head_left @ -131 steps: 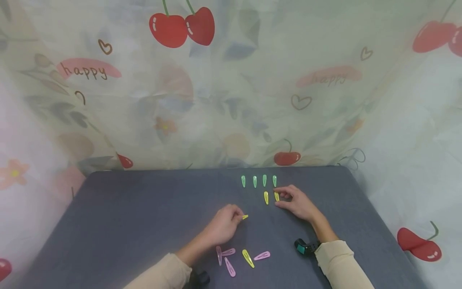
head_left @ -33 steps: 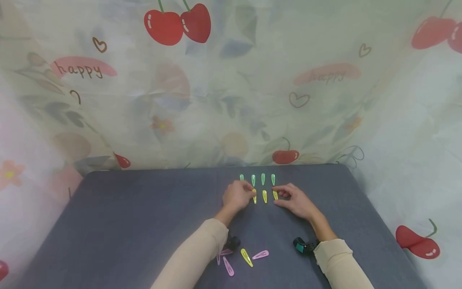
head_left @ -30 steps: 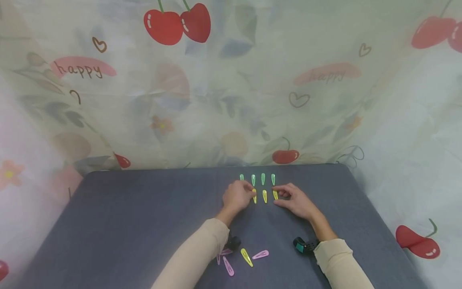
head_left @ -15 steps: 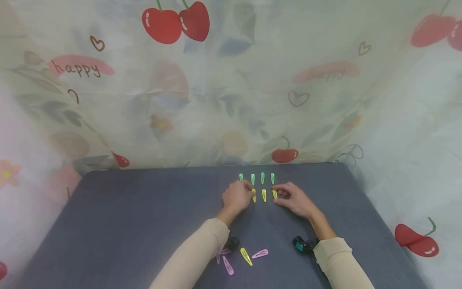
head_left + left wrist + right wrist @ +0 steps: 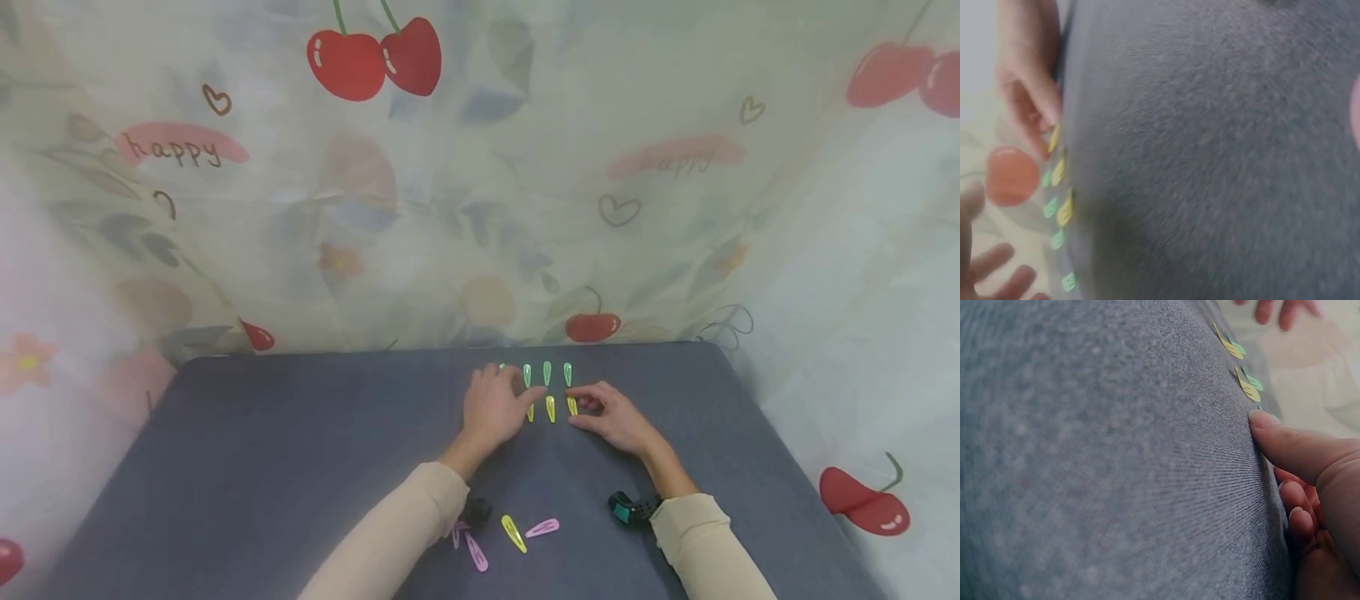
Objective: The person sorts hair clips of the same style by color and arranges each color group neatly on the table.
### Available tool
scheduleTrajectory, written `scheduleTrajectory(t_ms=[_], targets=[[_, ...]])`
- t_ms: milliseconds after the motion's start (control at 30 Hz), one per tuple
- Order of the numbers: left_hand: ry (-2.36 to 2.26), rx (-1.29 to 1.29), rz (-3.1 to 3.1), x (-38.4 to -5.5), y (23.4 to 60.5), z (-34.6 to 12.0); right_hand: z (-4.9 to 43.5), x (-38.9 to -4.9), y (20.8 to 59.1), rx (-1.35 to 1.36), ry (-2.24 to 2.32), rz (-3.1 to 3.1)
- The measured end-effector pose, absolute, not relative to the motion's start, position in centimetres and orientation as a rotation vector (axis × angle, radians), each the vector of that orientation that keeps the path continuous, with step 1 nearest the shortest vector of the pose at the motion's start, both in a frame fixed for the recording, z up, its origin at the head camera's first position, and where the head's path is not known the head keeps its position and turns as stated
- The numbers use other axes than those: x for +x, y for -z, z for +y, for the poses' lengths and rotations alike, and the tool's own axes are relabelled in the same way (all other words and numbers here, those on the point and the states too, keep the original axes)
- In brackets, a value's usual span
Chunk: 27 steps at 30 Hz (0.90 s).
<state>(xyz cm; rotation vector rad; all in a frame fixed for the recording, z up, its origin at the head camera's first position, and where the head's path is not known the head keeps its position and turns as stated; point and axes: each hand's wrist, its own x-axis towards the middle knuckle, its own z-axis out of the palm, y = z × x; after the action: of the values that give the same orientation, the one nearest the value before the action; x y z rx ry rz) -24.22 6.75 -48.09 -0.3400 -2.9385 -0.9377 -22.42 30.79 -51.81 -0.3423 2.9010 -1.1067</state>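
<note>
Three yellow snap hair clips stand in a row below several green hair clips (image 5: pixel 547 372). My left hand (image 5: pixel 491 412) hovers over the row's left end, fingers spread and thumb apart, holding nothing. Beneath its thumb lies the left yellow clip (image 5: pixel 531 413), partly covered; the leftmost green clip is mostly hidden too. The middle yellow clip (image 5: pixel 551 409) lies untouched between the hands. My right hand (image 5: pixel 618 421) holds the right yellow clip (image 5: pixel 572 406) by its ends between thumb and forefinger. In the right wrist view the thumb (image 5: pixel 1291 444) hides that clip.
Nearer on the dark grey table (image 5: pixel 300 467) lie a loose yellow clip (image 5: pixel 513 533) and several pink clips (image 5: pixel 542 527), some partly hidden by the left wrist's camera (image 5: pixel 476 510). A printed curtain (image 5: pixel 450 208) closes off the back and sides.
My left hand has carried a yellow clip to the row's left end, set it down and let go, its fingers now spread. The right hand stays at its clip.
</note>
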Motion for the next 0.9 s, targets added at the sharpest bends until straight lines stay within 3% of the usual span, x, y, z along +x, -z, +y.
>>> scheduleTrajectory(t_ms=[433,900], targets=[[0.522,-0.673,-2.863,-22.0,46.8,3.5,31.0,-22.5,52.4,-0.280,1.097,2.891],[0.380,-0.878,-2.816,-16.3,46.3,1.1,30.7,-22.7,52.1,-0.315,1.100,2.907]])
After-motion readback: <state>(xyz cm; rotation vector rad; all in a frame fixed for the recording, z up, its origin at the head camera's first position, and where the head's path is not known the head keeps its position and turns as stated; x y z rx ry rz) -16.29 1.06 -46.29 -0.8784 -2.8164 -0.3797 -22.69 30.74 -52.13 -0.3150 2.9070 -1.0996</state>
